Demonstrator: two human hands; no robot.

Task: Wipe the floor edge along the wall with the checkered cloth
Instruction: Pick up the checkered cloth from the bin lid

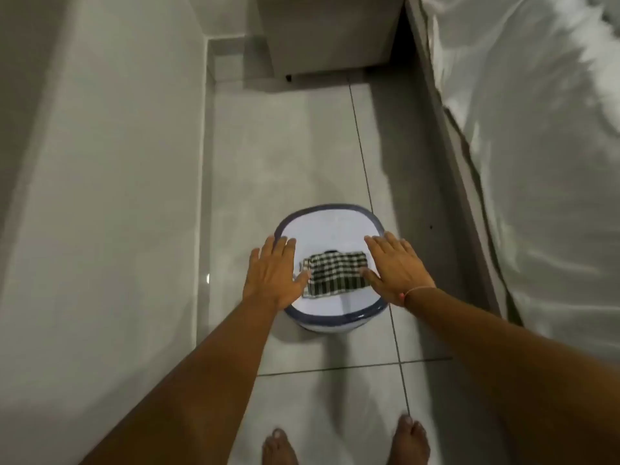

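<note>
Head view: the wall (pixel 100 196) runs along the outer side of your left hand (pixel 273 276), which is spread flat, fingers apart, over the left rim of the stool (pixel 330 226). Just inside that hand, the folded cloth (pixel 335 273) lies on the stool's white top, between both hands. Your right hand (pixel 396 268) is spread open too, its thumb touching the cloth's right edge. Beyond that hand stands the bed (pixel 536 162). Neither hand grips anything.
</note>
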